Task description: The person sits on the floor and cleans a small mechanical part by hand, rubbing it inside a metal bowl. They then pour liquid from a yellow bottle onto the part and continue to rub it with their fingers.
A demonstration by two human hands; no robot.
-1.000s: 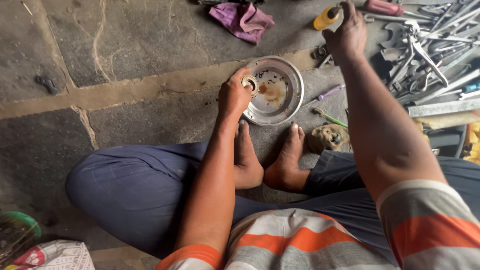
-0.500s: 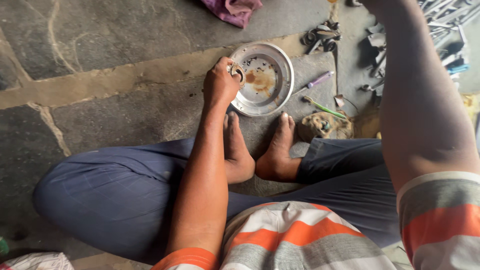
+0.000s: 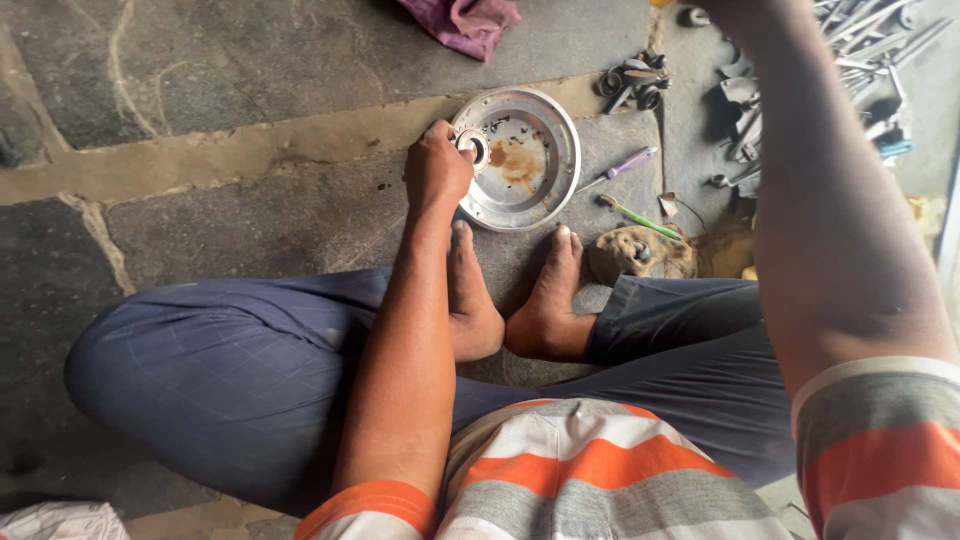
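Left hand [image 3: 436, 168] pinches a small metal ring [image 3: 471, 148] over the round tray [image 3: 560, 190] — drips land there; right hand's out of view.

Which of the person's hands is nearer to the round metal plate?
Left. The left hand holds a small ring at the metal plate rim; the right hand reaches beyond the frame's top.

left hand [image 3: 436, 168] gripping ring [image 3: 472, 147] over plate [image 3: 555, 196]

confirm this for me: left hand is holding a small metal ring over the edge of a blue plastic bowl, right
Not quite. In the head view the left hand does hold the small metal ring at the edge, but the dish is a round steel plate with rusty stains, not a blue plastic bowl.
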